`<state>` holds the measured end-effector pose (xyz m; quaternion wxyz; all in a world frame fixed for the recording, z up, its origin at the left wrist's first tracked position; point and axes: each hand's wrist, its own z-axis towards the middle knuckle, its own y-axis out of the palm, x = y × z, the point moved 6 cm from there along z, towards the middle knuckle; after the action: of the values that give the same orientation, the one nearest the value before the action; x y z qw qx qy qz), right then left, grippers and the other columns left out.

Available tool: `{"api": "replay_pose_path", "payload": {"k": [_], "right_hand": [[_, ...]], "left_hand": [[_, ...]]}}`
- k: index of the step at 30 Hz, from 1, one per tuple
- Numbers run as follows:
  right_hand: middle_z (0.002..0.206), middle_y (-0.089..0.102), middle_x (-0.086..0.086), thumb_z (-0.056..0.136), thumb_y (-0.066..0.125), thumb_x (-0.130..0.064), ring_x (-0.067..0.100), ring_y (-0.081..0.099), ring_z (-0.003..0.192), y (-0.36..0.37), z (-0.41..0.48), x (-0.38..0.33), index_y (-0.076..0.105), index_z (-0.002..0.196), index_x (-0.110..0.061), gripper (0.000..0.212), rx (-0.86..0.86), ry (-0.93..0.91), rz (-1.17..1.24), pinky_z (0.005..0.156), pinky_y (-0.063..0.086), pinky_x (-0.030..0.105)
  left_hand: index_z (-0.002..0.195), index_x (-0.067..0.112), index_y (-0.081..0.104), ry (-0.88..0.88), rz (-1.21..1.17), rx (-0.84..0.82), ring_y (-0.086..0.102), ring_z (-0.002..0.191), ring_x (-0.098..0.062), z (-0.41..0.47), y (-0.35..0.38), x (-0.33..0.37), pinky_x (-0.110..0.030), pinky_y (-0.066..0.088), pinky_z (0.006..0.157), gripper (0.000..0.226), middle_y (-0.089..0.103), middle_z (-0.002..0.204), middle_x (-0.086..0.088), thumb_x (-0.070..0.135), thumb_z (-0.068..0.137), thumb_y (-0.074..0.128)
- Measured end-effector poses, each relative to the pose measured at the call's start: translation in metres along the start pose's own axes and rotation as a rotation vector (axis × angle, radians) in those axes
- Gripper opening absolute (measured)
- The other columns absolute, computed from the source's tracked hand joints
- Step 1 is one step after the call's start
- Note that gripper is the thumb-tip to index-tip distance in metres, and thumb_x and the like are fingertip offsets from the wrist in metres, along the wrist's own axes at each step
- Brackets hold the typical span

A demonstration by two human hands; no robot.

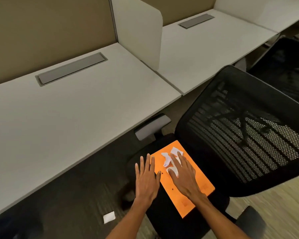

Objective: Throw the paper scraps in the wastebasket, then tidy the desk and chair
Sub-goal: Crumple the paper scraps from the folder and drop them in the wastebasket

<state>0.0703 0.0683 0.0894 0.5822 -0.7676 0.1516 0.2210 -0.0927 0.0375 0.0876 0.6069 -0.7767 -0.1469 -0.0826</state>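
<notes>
**Scraps Are Scooped Up Together**

The white crumpled paper scraps (167,158) are found on a flat orange folder (203,186) on the black mesh chair (240,135). The right hand (183,173) is laid flat on them. The left hand (147,178) is held open beside. Nothing is gripped yet. All the scraps should be bunched together, so none are dropped.

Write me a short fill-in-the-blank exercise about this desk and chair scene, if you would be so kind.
The paper scraps lie on a board coloured ____.
The hand touching them is the person's ____.
Another white scrap lies on the ____ beneath the desk.
The chair back is black ____.
Missing words: orange; right; floor; mesh.
</notes>
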Motion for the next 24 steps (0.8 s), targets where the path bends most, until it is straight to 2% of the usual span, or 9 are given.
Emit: {"api": "replay_pose_path", "payload": {"k": [6, 12, 17, 24], "right_hand": [[0.166, 0.008, -0.006, 0.099, 0.047, -0.045, 0.019, 0.011, 0.152, 0.001, 0.017, 0.049, 0.011, 0.155, -0.041, 0.067, -0.009, 0.088, 0.032, 0.12, 0.02, 0.047], [0.164, 0.013, -0.003, 0.099, 0.05, -0.041, 0.022, 0.016, 0.149, 0.019, 0.038, 0.093, 0.015, 0.155, -0.037, 0.066, -0.043, 0.128, 0.059, 0.118, 0.025, 0.05], [0.164, 0.015, -0.002, 0.098, 0.051, -0.04, 0.023, 0.017, 0.149, 0.046, 0.059, 0.118, 0.018, 0.155, -0.036, 0.066, -0.093, 0.149, 0.055, 0.116, 0.023, 0.049], [0.164, 0.017, -0.001, 0.097, 0.053, -0.042, 0.026, 0.021, 0.147, 0.069, 0.099, 0.131, 0.024, 0.154, -0.03, 0.065, -0.132, 0.138, 0.056, 0.114, 0.027, 0.049]], "left_hand": [[0.158, 0.021, 0.0, 0.042, -0.125, -0.081, -0.019, 0.149, -0.019, 0.023, 0.038, 0.026, -0.044, -0.005, 0.125, 0.063, -0.007, 0.166, 0.002, 0.045, 0.106, 0.026], [0.159, 0.018, 0.007, 0.049, -0.299, -0.136, -0.006, 0.154, -0.018, 0.047, 0.071, 0.038, -0.039, 0.001, 0.126, 0.062, 0.003, 0.167, 0.002, 0.036, 0.106, 0.034], [0.159, 0.016, 0.012, 0.021, -0.344, -0.182, 0.002, 0.154, -0.018, 0.071, 0.098, 0.032, -0.038, 0.009, 0.126, 0.061, 0.01, 0.167, 0.0, 0.033, 0.106, 0.038], [0.157, 0.014, 0.019, 0.041, -0.322, -0.19, 0.012, 0.153, -0.021, 0.104, 0.122, 0.022, -0.034, 0.012, 0.123, 0.058, 0.019, 0.165, -0.004, 0.03, 0.105, 0.042]]}}
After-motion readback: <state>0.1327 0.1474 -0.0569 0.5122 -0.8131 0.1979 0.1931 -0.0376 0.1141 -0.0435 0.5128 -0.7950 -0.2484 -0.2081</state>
